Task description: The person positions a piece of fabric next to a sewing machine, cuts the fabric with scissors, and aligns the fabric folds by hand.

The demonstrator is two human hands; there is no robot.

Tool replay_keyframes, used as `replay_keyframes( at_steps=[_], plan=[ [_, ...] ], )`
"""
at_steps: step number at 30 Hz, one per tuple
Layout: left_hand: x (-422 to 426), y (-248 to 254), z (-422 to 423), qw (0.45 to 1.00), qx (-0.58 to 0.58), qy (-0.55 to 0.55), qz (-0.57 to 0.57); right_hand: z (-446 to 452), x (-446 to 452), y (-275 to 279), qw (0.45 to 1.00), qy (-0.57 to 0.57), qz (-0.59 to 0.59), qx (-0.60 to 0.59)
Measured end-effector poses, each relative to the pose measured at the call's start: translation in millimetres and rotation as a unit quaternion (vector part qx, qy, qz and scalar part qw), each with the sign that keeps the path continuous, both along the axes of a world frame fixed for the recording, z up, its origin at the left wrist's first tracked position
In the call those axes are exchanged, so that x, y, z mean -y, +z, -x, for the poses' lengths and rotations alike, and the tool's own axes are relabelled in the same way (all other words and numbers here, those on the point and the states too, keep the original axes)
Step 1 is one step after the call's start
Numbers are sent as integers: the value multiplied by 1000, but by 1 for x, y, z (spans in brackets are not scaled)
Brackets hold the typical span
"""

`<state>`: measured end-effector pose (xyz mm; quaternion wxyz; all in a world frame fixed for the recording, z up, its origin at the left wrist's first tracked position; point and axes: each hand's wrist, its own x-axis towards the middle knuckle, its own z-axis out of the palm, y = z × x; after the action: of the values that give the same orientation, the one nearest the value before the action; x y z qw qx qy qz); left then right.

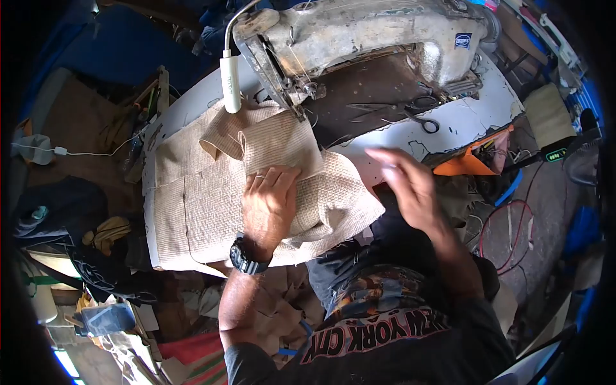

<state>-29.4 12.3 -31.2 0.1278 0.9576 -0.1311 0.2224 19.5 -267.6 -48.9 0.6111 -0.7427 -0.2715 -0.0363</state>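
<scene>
Beige checked fabric (212, 205) spreads over the sewing table, with a folded piece (279, 144) on top under the head of the sewing machine (359, 29). My left hand (273, 192), with a ring and a black watch on its wrist, bears on the fabric at the fold's lower edge. Its fingers are bent and close together there; the fingertips are partly hidden. To the right of the cloth, my right hand (407, 186) is in the air, slightly blurred. Its fingers are extended and nothing is in it.
Black scissors (401, 112) lie open on the machine bed. A white lamp (230, 83) on a bent neck hangs left of the needle. An orange pouch (475, 160) is at the table's right edge. A red cable (507, 234) loops on the floor.
</scene>
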Motion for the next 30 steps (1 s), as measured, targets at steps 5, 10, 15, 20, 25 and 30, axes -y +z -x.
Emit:
replay_keyframes(
  at_steps=[5, 10, 15, 20, 25, 30],
  plan=[
    [-8, -5, 0, 999, -8, 11, 46, 68, 27, -95, 976, -90, -149, -127],
    [-20, 7, -6, 994, 4, 41, 100, 82, -14, -106, 927, 39, -210, -308],
    [-57, 29, -38, 997, 63, 46, -30, 64, -72, -31, 975, 196, -72, 80],
    [-1, 47, 33, 995, 51, 30, 83, 64, -110, -25, 961, 130, 98, 222],
    [17, 9, 55, 971, -101, 160, 144, 66, -103, -44, 962, 176, -13, 207],
    [0, 6, 51, 958, -120, 129, 228, 76, -55, -105, 987, 74, -96, -105]
  ],
)
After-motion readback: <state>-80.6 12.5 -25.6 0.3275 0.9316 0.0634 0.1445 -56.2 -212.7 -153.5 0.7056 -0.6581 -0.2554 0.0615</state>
